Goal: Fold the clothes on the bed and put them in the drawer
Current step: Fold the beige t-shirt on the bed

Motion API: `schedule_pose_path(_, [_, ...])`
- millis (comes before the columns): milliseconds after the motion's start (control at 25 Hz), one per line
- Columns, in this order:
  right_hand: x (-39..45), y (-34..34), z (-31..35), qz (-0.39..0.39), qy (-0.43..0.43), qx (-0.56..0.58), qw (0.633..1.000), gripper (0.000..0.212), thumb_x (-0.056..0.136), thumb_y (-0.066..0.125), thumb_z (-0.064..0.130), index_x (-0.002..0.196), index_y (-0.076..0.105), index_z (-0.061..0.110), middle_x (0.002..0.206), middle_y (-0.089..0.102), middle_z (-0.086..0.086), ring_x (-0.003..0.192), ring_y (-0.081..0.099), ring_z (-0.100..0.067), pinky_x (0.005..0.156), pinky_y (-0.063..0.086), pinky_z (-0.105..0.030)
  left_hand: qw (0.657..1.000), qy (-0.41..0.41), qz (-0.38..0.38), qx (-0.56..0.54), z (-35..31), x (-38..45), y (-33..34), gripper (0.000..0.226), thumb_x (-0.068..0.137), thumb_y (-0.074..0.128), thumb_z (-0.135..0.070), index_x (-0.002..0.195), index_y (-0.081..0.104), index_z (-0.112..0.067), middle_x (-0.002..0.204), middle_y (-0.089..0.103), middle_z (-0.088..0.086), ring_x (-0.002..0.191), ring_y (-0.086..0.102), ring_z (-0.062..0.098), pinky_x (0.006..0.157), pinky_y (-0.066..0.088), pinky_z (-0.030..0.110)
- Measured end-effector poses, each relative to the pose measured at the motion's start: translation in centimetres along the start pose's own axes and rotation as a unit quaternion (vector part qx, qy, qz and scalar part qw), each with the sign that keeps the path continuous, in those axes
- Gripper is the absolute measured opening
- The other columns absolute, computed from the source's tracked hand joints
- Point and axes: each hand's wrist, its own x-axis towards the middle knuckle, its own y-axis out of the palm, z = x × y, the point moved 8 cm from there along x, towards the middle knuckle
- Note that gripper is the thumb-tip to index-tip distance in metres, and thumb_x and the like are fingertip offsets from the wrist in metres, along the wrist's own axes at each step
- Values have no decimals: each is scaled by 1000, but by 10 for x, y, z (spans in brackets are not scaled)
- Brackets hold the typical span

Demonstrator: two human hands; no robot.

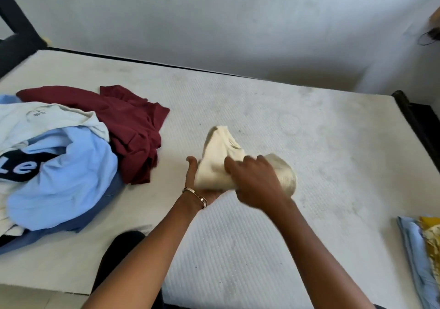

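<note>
Head view: cream garment point(221, 163), bundled small, sits between both hands above the bare white mattress of the bed point(309, 123), mid-frame. Left hand point(202, 185) lies palm-up under the bundle's near end, thumb raised along its left side, fingers hidden beneath the cloth; it cups and supports the bundle, but how far the fingers curl cannot be told. A thin bracelet point(195, 195) rings the left wrist. Right hand point(254, 182) comes over the top from the right, fingers point(234, 163) curled down onto the cream fabric, gripping it; part of the bundle sticks out past the right hand's far side. Well left of the fingers: loose pile on the bed, with a maroon garment point(133, 127) nearest, a light blue top point(64, 177) with dark printed letters, and a pale top point(47, 120) lying over both. Far right of the fingers, at frame edge: stacked blue cloth point(414, 249) with a yellow patterned piece point(432, 235) on it. Dark bed frame point(419, 123) runs along the right side.
</note>
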Motion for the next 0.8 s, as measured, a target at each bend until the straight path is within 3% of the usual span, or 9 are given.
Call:
schedule_pose_path(80, [-48, 34, 18, 24, -28, -68, 997, 55, 61, 79, 10, 112, 57, 13, 105, 69, -8, 88, 64, -30, 73, 47, -42, 998, -8, -10, 64, 9, 2, 3, 89, 89, 15, -76, 114, 62, -4, 96, 73, 17, 83, 72, 23, 70, 57, 29])
schedule_pose_path(160, [-95, 84, 29, 138, -24, -62, 988, 67, 54, 86, 15, 115, 57, 14, 126, 61, -15, 100, 62, -32, 77, 49, -44, 983, -55, -64, 161, 33, -3, -13, 84, 89, 18, -75, 102, 65, -7, 78, 73, 12, 69, 70, 22, 60, 55, 28])
schedule_pose_path(280, [-155, 155, 23, 315, 19, 118, 942, 62, 77, 79, 33, 129, 48, 20, 155, 31, -6, 133, 38, -30, 98, 40, -46, 945, -84, -126, 290, 74, -12, -55, 83, 63, 69, -74, 120, 60, -14, 104, 72, 11, 90, 69, 26, 78, 56, 42])
schedule_pose_path(320, [-161, 163, 11, 307, 84, 212, 924, 52, 83, 72, 40, 127, 51, 22, 152, 37, -1, 134, 37, -28, 99, 38, -44, 929, -58, -148, 336, 81, -11, -70, 102, 49, 85, -65, 132, 51, -17, 115, 69, 8, 98, 68, 25, 85, 56, 45])
schedule_pose_path(360, [-158, 163, -8, 232, 164, 286, 915, 42, 88, 66, 43, 124, 55, 23, 142, 48, 2, 129, 43, -27, 97, 40, -42, 909, -28, -162, 382, 82, -9, -79, 112, 47, 92, -52, 141, 40, -19, 123, 64, 3, 105, 65, 23, 92, 53, 46])
schedule_pose_path(440, [-160, 155, -53, 84, 301, 315, 896, 35, 92, 61, 40, 122, 60, 23, 130, 59, 3, 122, 49, -26, 93, 41, -41, 869, 24, -176, 462, 81, -10, -71, 104, 67, 87, -26, 148, 23, -19, 132, 51, -4, 119, 55, 21, 104, 43, 37])
schedule_pose_path(520, [-171, 167, -76, 81, 380, 295, 873, 40, 95, 59, 38, 133, 53, 25, 141, 49, 6, 130, 40, -25, 98, 35, -45, 831, 55, -236, 501, 74, -10, -65, 77, 83, 71, -12, 145, 26, -16, 137, 51, 7, 118, 55, 28, 97, 42, 31])
schedule_pose_path(680, [-204, 197, -97, 38, 535, 372, 757, 53, 96, 58, 35, 144, 41, 18, 148, 42, -8, 135, 34, -34, 105, 29, -48, 811, 66, -310, 492, 69, -4, -79, 41, 93, 43, -6, 132, 35, -16, 120, 59, 20, 103, 58, 37, 84, 43, 36])
schedule_pose_path(800, [-194, 200, -100, 41, 521, 397, 755, 49, 97, 57, 33, 144, 44, 27, 143, 43, -11, 133, 35, -35, 106, 30, -50, 819, 88, -339, 454, 67, -5, -78, 25, 97, 49, -27, 119, 42, -16, 101, 58, 12, 94, 57, 33, 76, 40, 33])
